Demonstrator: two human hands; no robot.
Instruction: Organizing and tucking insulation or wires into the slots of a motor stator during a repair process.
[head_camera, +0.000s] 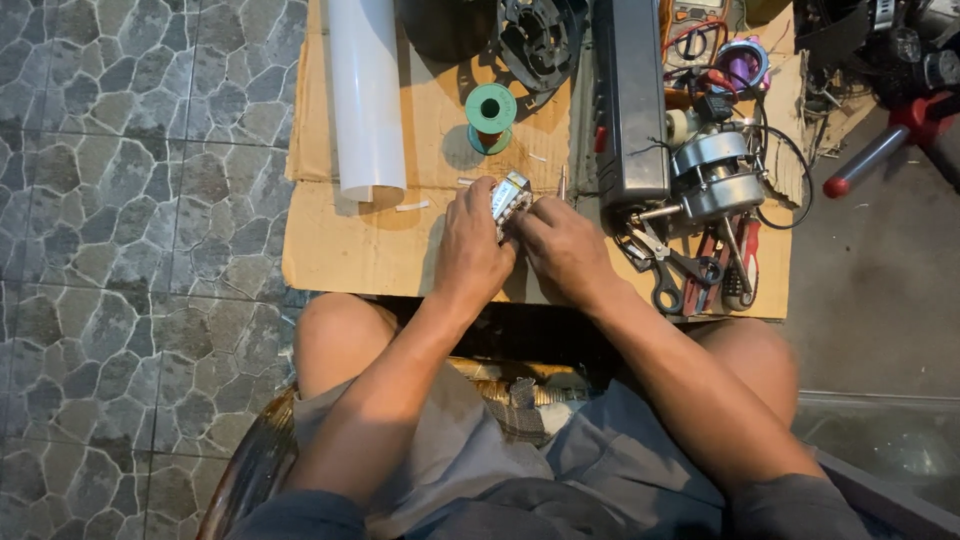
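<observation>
Person seated, knees against the near edge of a flattened cardboard sheet (340, 250) laid on a stone-pattern tiled floor (130, 200). Both hands meet near the middle of the sheet's near edge.

Left hand (470, 250): fingers curled around the left side of a small metal-and-white rotary switch block (510, 200), gripping it. Right hand (562, 245): fingers closed on the block's right side, fingertips pressed against it. The block sits between the 2 hands, lifted slightly off the cardboard or resting on it; cannot tell which.

Surroundings on the sheet:
- White plastic tube (365, 95) lying lengthwise along the left part, its near end just left of the left hand.
- Green spool of wire (490, 115) beyond the hands, towards the far edge.
- Black fan guard part (540, 40) at the far edge.
- Long dark power strip (630, 100) running from the far edge towards the right hand.
- Silver fan motor (712, 175) with shaft, just right of the power strip.
- Pliers and screwdrivers (700, 275) near the right near corner.
- Multimeter (695, 25) at the far right corner.
</observation>
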